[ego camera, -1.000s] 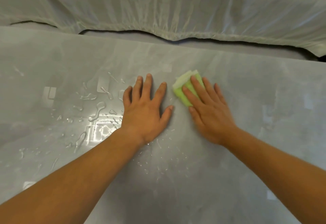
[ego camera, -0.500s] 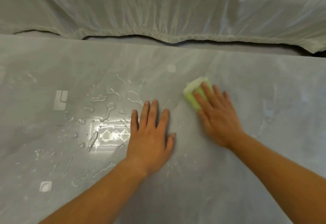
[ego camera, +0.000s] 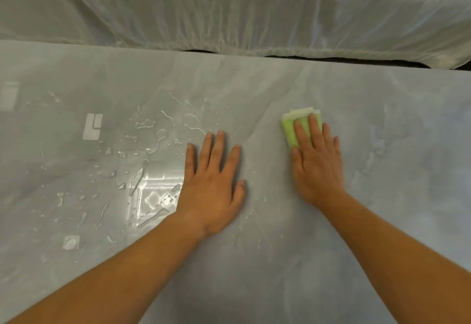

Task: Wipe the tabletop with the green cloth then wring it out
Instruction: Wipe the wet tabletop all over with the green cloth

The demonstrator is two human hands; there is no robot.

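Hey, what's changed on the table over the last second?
The right hand slid the green cloth rightward across the tabletop, away from the left hand. Its flat-fingered press on the cloth is unchanged, the left hand stays flat, and the water drops remain unwiped.

I count two hands, both mine: one left hand (ego camera: 211, 186) near 6 o'clock and one right hand (ego camera: 316, 165) towards 4 o'clock. There is one green cloth (ego camera: 290, 130), folded, at 3 o'clock. I see one tabletop (ego camera: 382, 196) and one white sheet (ego camera: 229, 10) across 12 o'clock. The water drops (ego camera: 158, 137) at 9 o'clock, beads and streaks, are too many to count.
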